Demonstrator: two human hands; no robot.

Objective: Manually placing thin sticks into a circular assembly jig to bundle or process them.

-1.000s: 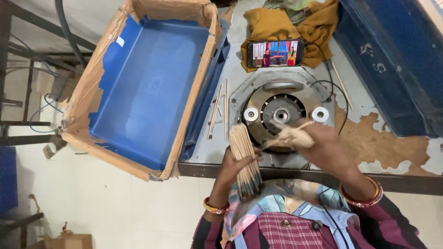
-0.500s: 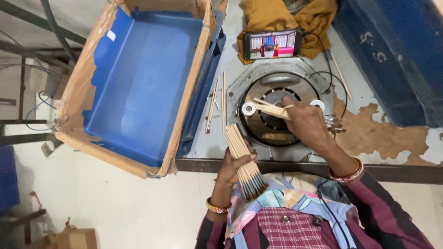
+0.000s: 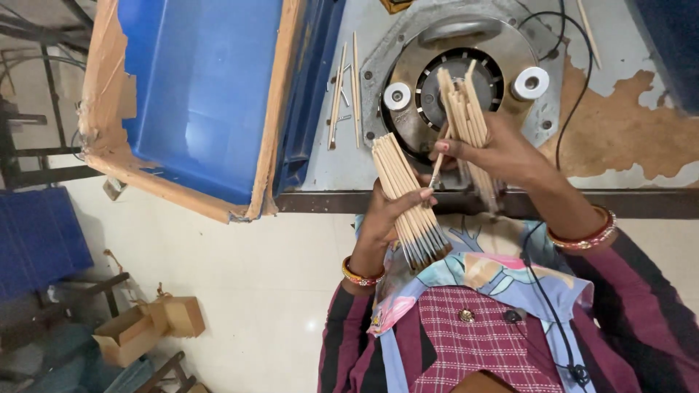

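Left hand [image 3: 386, 218] gripping stick bundle [image 3: 408, 200] — dark tips toward body (tilted), right hand [image 3: 502, 153] likewise.

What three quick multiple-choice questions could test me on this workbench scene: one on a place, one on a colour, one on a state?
1. Where does the big bin sit, seen in the picture?
A. left of the round metal machine
B. on top of it
C. on the floor

2. What colour is the bin's inside?
A. green
B. blue
C. red

3. What is the left hand doing?
A. resting empty
B. pressing a phone
C. holding a bundle of thin sticks

Answers: 1 A, the bin lies to the left of the machine on the bench. 2 B, its inside is blue, edged in brown cardboard. 3 C, fingers wrap the bundle, while the right hand holds another bunch.
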